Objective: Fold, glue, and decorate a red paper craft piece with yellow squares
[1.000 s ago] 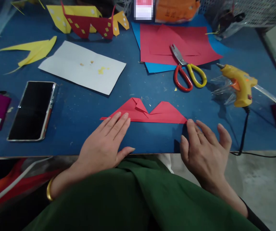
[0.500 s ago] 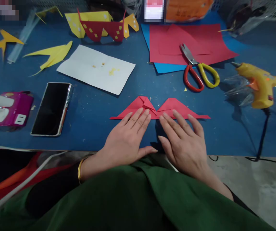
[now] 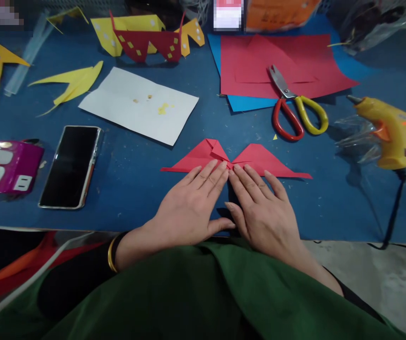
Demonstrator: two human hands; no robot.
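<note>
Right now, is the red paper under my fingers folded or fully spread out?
Folded: the red paper shows a creased, overlapping flap just beyond your left hand.

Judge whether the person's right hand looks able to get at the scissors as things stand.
Probably yes: the right hand rests on the folded red paper, and past that only blue tabletop and small scraps show before the scissors, which nothing covers.
</note>
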